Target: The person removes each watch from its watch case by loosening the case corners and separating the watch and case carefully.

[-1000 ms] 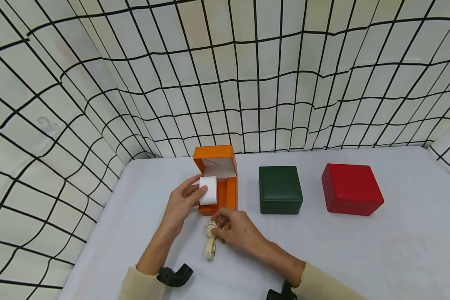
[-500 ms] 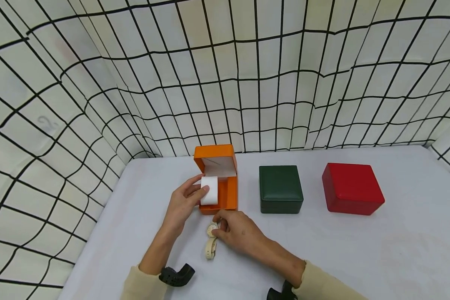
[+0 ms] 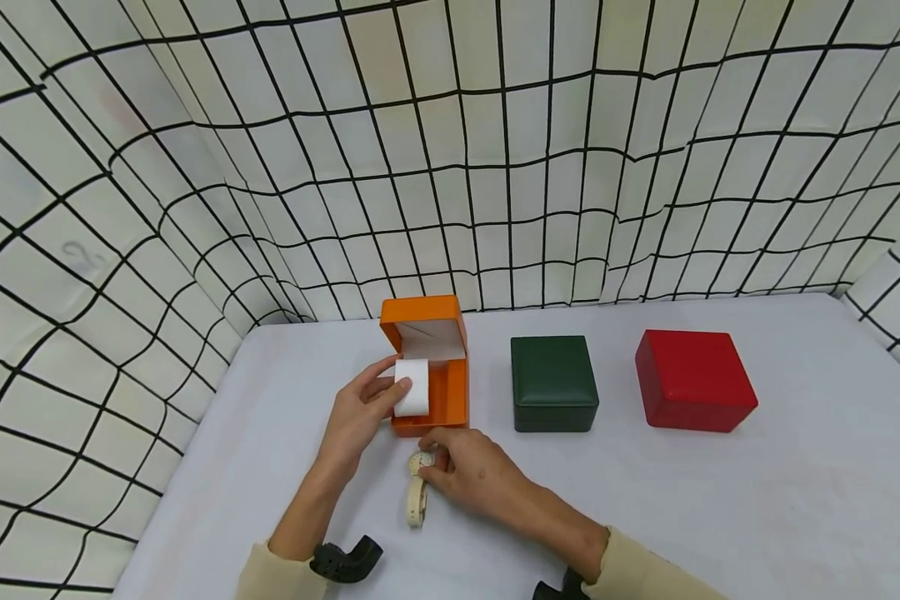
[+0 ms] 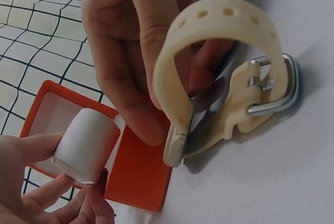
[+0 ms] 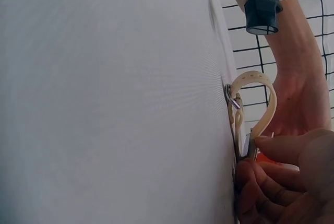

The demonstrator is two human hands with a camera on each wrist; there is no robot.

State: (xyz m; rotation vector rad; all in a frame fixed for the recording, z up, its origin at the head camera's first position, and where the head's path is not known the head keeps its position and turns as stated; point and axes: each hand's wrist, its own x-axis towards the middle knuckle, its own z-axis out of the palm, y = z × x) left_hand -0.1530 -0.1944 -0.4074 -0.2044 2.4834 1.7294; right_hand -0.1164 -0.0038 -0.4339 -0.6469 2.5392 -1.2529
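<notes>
My left hand [image 3: 352, 421] holds a white watch cushion [image 3: 412, 387] between thumb and fingers, over the left part of an orange box [image 3: 429, 427] whose lid [image 3: 420, 309] stands raised. Just in front of that box, my right hand [image 3: 483, 473] pinches a cream wristwatch [image 3: 416, 500] at its round dial. The watch strap [image 4: 222, 20] forms a loop, with its silver buckle [image 4: 276, 91] fastened, as the left wrist view shows. The strap's lower side lies at the white cloth. In the right wrist view, thumb and fingers grip the watch case [image 5: 252, 146].
A closed green box [image 3: 553, 379] stands right of the orange one. Farther right sits a closed red box [image 3: 696, 375]. White cloth [image 3: 645, 500] covers the table. Black grid netting [image 3: 502, 167] over pale walls borders its back and left side.
The head view has shifted slightly. The watch has turned a little in my right hand, so its strap lines up straighter below the dial. My left hand keeps its hold on the cushion.
</notes>
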